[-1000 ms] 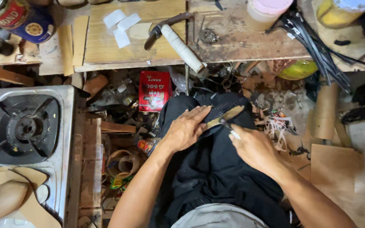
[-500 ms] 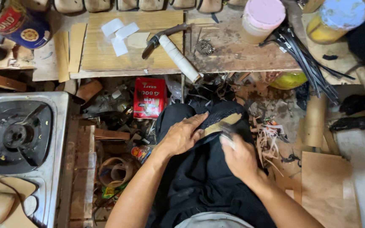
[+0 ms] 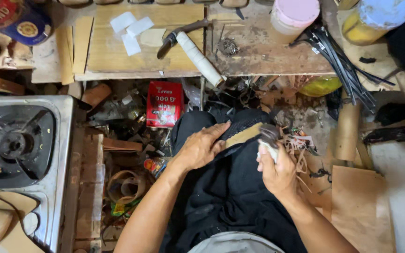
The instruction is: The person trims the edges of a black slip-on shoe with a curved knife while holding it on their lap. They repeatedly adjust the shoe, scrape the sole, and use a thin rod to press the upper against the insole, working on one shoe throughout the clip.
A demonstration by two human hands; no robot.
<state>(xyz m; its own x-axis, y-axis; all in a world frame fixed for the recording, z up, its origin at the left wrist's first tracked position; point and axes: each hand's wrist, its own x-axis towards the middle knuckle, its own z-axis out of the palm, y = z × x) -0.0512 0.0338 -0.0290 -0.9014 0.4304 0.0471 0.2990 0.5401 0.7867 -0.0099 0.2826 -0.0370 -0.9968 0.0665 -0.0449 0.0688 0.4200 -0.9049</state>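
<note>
My left hand (image 3: 201, 147) presses flat on a thin tan strip of wood or leather (image 3: 243, 135) that lies across my dark-trousered knee (image 3: 221, 187). My right hand (image 3: 275, 168) is closed around a white-handled blade tool (image 3: 269, 138), its dark head at the strip's right end. Curled shavings (image 3: 301, 145) lie just right of that hand.
A low wooden board (image 3: 146, 56) ahead carries white paper scraps, a white-wrapped knife (image 3: 198, 56) and a pink-lidded tub (image 3: 294, 14). A gas stove (image 3: 15, 145) stands at left. A red tin (image 3: 165, 104), black cable ties (image 3: 343, 65) and cardboard (image 3: 362, 206) clutter the floor.
My right hand has drawn the tool back to the right end of the strip and turned upright. My left hand stays pressed on the strip. The view has shifted slightly.
</note>
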